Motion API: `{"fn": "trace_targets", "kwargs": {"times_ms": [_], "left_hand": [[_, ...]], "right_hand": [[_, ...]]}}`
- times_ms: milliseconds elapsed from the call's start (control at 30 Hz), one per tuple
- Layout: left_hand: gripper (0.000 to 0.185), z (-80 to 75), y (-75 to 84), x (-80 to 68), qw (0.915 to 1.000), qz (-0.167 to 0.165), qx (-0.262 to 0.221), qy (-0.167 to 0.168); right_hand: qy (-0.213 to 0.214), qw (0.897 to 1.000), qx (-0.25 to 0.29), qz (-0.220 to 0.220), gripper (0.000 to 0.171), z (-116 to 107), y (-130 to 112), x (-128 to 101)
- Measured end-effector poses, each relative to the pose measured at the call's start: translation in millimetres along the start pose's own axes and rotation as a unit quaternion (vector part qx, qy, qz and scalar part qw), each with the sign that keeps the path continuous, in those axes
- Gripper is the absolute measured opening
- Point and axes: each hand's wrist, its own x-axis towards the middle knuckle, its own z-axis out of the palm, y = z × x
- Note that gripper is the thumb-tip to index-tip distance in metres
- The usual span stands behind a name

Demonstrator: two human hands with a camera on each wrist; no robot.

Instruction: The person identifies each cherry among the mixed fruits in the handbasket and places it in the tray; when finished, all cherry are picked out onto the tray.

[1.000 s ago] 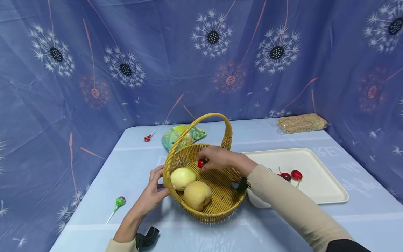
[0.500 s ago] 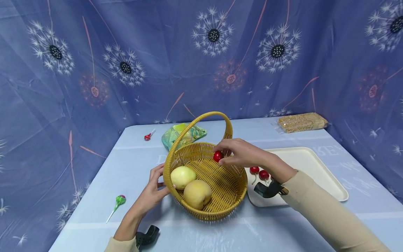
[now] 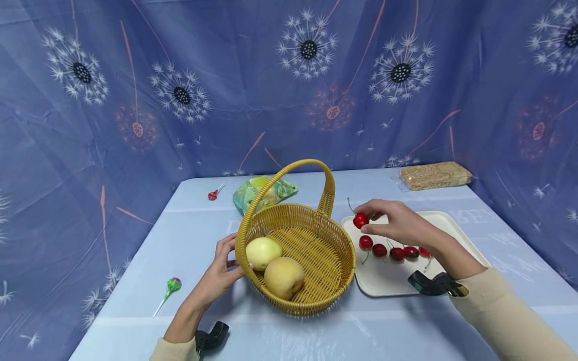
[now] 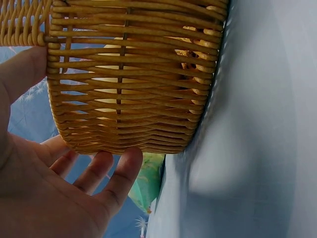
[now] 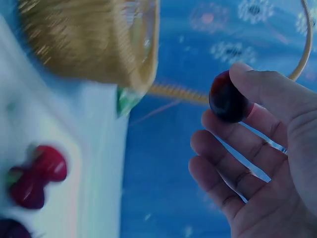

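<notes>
In my right hand (image 3: 395, 221), a red cherry (image 3: 360, 220) is pinched between thumb and fingertips, its stem pointing up. The hand is above the left part of a cream tray (image 3: 384, 286), where several more cherries (image 3: 379, 250) lie in a row. A yellow woven basket (image 3: 331, 296) with a tall handle stands left of the tray. Inside it, at the left, sit a pale yellow-green fruit (image 3: 263, 253) and a larger yellow peach-like fruit (image 3: 283, 277). My left hand (image 3: 219, 278) holds the basket's left side, thumb by the rim and fingers against the weave (image 4: 124, 99).
Behind the basket lies a green plastic packet (image 3: 248, 195). A red lollipop (image 3: 213, 194) is at the back left, a green lollipop (image 3: 172, 287) nearer the front left. At the back right lies a wrapped grainy bar (image 3: 435, 175). A blue dandelion-print curtain (image 3: 253, 90) surrounds the table.
My right hand has moved right with the cherry, from inside the basket to over the tray, uncovering more of the cherry row. My left hand and the basket have stayed put.
</notes>
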Motion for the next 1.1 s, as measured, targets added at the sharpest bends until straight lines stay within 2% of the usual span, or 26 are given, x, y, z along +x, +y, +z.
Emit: {"fn": "trace_targets", "kwargs": {"times_ms": [200,500,767,1100], "left_hand": [[0.064,-0.5,1.7,0.3,1.0000,0.003,-0.002,0.001],[0.064,0.7,1.2,-0.9,1.0000,0.002,0.001,0.002],[0.064,1.9,1.6,-0.7,1.0000,0.002,-0.002,0.001],[0.062,1.4,0.4,-0.1,0.9999,0.015,-0.003,0.004]], "right_hand": [[0.013,0.999,0.003,0.044,0.037,7,39,-11],[-0.002,0.995,0.011,0.096,0.037,28,81,-15],[-0.020,0.992,-0.017,0.123,0.042,36,96,-18],[-0.034,0.991,-0.049,0.120,0.035,37,103,-18]]}}
